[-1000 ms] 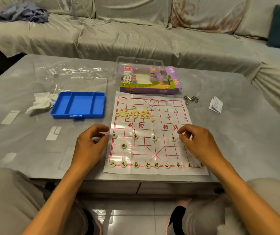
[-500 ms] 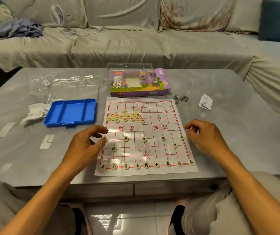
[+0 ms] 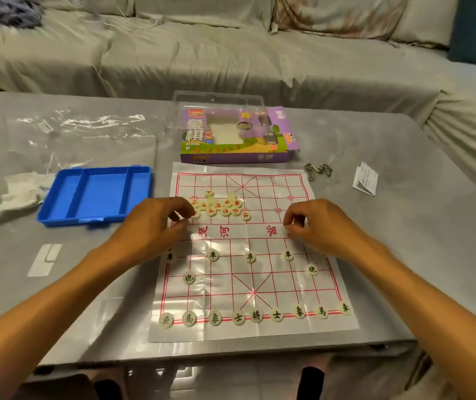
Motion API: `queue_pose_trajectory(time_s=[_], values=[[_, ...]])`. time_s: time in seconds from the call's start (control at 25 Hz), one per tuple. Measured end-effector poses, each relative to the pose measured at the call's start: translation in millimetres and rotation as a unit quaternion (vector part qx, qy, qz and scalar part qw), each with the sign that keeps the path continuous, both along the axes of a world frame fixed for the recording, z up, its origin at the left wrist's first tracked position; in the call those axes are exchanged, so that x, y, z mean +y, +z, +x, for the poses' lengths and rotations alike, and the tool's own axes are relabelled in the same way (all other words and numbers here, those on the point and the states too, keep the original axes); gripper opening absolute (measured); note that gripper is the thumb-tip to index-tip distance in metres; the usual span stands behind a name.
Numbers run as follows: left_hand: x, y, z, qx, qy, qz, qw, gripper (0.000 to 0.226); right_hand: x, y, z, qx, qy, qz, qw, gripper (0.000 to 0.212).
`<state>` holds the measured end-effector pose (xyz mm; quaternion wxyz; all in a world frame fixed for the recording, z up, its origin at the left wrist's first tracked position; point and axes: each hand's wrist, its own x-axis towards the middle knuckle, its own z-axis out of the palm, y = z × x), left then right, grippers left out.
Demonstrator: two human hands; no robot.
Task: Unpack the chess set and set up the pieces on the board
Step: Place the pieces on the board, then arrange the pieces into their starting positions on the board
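While the black pieces (image 3: 256, 315) stand arrayed on the xiangqi board (image 3: 248, 330), we turn to the red pile (image 3: 221, 204) on its far half. Our left hand (image 3: 156, 226) pinches at the pile's edge; our right hand (image 3: 317, 223) curls, its contents hidden. Next we carry reds to the board's far ranks.

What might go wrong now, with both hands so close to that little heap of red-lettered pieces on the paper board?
The red pieces lie in a tight heap, so the left hand reaching in beside it could knock some out of place. The board is a thin creased sheet; a forearm dragging over it might shift it and upset the black pieces already lined up along the near edge. The right hand hovers over the middle row and may brush a pawn below.
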<state>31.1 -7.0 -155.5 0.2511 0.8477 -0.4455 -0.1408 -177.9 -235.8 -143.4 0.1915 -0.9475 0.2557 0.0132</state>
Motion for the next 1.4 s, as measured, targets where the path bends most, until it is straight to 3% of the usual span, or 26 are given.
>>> queue_pose_trajectory(time_s=[0.24, 0.52, 0.92, 1.2, 1.4], values=[[-14.9, -1.2, 10.5, -0.12, -0.097, 0.017, 0.988, 0.03, 7.4, -9.1, 55.2, -0.028, 0.057, -0.021, 0.998, 0.021], [-19.2, -11.8, 10.8, -0.168, -0.183, 0.038, 0.968, 0.029, 13.4, -34.7, 74.2, -0.031, 0.049, -0.047, 0.997, 0.032], [-22.9, -17.6, 12.4, -0.165, -0.202, 0.051, 0.964, 0.031, -3.4, -34.0, 75.8, -0.036, 0.05, -0.008, 0.998, 0.024], [-25.0, -17.9, 17.3, -0.152, -0.205, 0.052, 0.966, 0.029, -47.1, -27.4, 117.9, -0.064, -0.059, 0.016, 0.996, 0.019], [-25.7, -19.1, 20.1, -0.147, -0.206, 0.042, 0.967, 0.03, -56.2, -32.5, 126.5, -0.072, -0.056, 0.032, 0.995, 0.023]])
